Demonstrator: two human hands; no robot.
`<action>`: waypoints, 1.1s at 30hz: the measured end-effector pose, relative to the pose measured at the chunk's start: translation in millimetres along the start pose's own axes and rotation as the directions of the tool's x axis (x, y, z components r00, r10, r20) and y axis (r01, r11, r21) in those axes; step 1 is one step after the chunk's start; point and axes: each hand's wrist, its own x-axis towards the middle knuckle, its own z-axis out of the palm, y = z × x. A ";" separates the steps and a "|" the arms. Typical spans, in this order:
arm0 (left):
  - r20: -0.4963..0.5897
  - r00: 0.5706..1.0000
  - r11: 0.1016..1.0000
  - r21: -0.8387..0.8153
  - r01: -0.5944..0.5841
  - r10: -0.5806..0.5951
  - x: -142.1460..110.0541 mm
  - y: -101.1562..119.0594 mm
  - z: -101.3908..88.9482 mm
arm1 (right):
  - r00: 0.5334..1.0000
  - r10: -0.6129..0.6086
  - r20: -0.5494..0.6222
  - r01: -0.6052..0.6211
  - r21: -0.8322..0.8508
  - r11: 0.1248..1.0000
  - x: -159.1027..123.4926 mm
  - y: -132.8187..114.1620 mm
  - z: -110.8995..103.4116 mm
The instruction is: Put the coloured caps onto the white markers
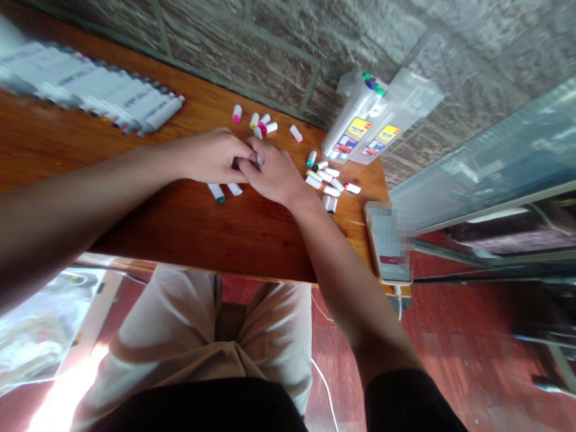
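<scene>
My left hand [213, 155] and my right hand [271, 171] meet above the wooden table [220, 232], fingers curled together. Between them shows a narrow whitish piece of a marker [258, 159], mostly covered by the fingers. Two white marker caps [216, 192], one with a teal end, poke out below my left hand. Just beyond the hands lie several loose white caps [254, 120] with pink, yellow and red ends. More caps [325, 176] with coloured ends are scattered to the right of my right hand.
A long row of white markers [97, 87] lies at the left. Clear plastic marker cases [368, 127] stand at the back right by the stone wall [257, 43]. A phone [389, 243] with a white cable rests at the right edge, near a glass-sided cabinet [472, 160].
</scene>
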 end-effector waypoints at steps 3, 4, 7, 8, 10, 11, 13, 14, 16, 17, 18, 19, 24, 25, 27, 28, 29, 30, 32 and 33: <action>0.015 1.000 1.000 0.011 0.011 -0.011 -0.8 5.1 -3.6 | 1.000 -0.009 -0.002 0.009 -0.012 1.000 0.4 -0.1 0.2; 0.017 1.000 1.000 0.011 0.016 -0.016 -0.8 6.1 -4.3 | 1.000 -0.010 -0.002 0.010 -0.016 1.000 0.7 0.1 0.5; 0.023 0.999 1.000 -0.001 0.027 -0.027 -0.1 6.7 -4.5 | 1.000 -0.005 0.003 0.005 -0.029 1.000 1.3 0.6 0.9; 0.023 0.999 1.000 -0.007 0.028 -0.028 0.1 6.4 -4.3 | 1.000 -0.004 0.004 0.005 -0.033 0.999 1.3 0.5 0.9; 0.023 0.999 0.999 -0.015 0.034 -0.034 0.2 5.7 -3.7 | 1.000 0.000 0.006 0.001 -0.041 0.999 1.3 -0.2 0.5; 0.024 0.999 0.999 -0.017 0.037 -0.036 0.1 5.3 -3.5 | 1.000 0.006 0.009 -0.005 -0.046 0.999 1.3 -0.7 0.2; 0.023 0.999 0.999 -0.020 0.040 -0.040 -0.2 5.0 -3.6 | 1.000 0.022 0.018 -0.021 -0.056 0.998 1.2 -1.8 -0.4; 0.020 0.999 0.999 -0.021 0.041 -0.040 -0.3 5.0 -3.9 | 0.999 0.027 0.021 -0.026 -0.059 0.998 1.2 -2.3 -0.7; 0.026 0.999 0.999 -0.020 0.034 -0.033 -0.4 5.1 -4.5 | 0.999 0.029 0.021 -0.027 -0.062 0.998 1.1 -3.2 -1.3; 0.030 0.999 0.999 -0.019 0.032 -0.031 -0.4 5.0 -4.7 | 0.999 0.028 0.019 -0.026 -0.062 0.998 1.1 -3.7 -1.7; 0.037 0.999 0.999 -0.014 0.033 -0.032 -0.2 4.7 -4.6 | 0.999 0.027 0.017 -0.026 -0.062 0.998 1.0 -4.2 -2.1; 0.038 0.999 0.999 -0.008 0.035 -0.035 0.1 4.0 -4.1 | 0.999 0.029 0.016 -0.028 -0.062 0.998 0.8 -4.9 -2.7; 0.003 0.999 0.999 0.035 0.040 -0.040 1.5 -2.9 1.2 | 0.999 0.050 0.022 -0.048 -0.073 0.996 -0.4 -10.2 -6.1; 0.002 0.999 0.999 0.038 0.036 -0.036 1.6 -4.0 1.9 | 0.998 0.056 0.023 -0.054 -0.075 0.996 -0.7 -11.3 -6.6; 0.006 0.999 0.999 0.036 0.034 -0.035 1.6 -4.9 2.4 | 0.998 0.067 0.023 -0.064 -0.084 0.994 -1.0 -13.1 -7.2; 0.006 0.999 0.999 0.034 0.036 -0.036 1.6 -4.6 2.1 | 0.997 0.071 0.023 -0.068 -0.094 0.993 -1.1 -13.7 -7.4; 0.008 0.999 0.999 0.033 0.037 -0.038 1.7 -4.0 1.6 | 0.997 0.071 0.023 -0.069 -0.104 0.992 -1.1 -14.3 -7.4; 0.010 0.999 0.999 0.033 0.036 -0.037 1.8 -3.2 0.9 | 0.997 0.070 0.025 -0.067 -0.113 0.991 -1.2 -14.7 -7.5; 0.009 1.000 0.999 0.030 0.028 -0.028 2.1 -1.4 -0.5 | 0.997 0.064 0.030 -0.060 -0.126 0.990 -1.3 -15.1 -7.9; 0.011 1.000 0.999 0.029 0.026 -0.026 2.2 -0.6 -1.1 | 0.998 0.062 0.031 -0.057 -0.127 0.990 -1.3 -15.2 -8.1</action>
